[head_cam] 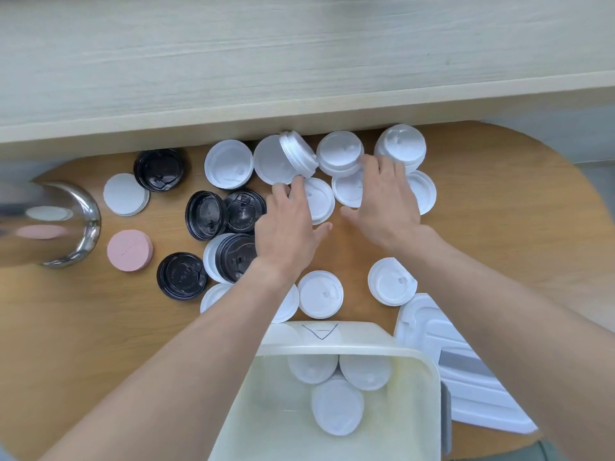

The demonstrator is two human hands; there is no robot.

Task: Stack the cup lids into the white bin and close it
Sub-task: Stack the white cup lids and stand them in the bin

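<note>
Many white cup lids (228, 164) and black cup lids (205, 214) lie scattered on the brown wooden table (482, 207). The white bin (336, 344) stands open at the near edge, with three white lid stacks (336, 407) inside. Its flat white cover (466, 377) lies to the right of it. My left hand (286, 224) reaches over the middle of the table, fingertips touching a white lid (319, 201). My right hand (386, 201) lies spread over white lids (349, 191) at the back, fingers straight. A tilted stack of white lids (298, 154) leans near the back.
A shiny metal bowl (66, 224) stands at the left edge. A pink disc (129, 250) and a white disc (124, 194) lie beside it. A pale wooden shelf (299, 61) overhangs the back of the table.
</note>
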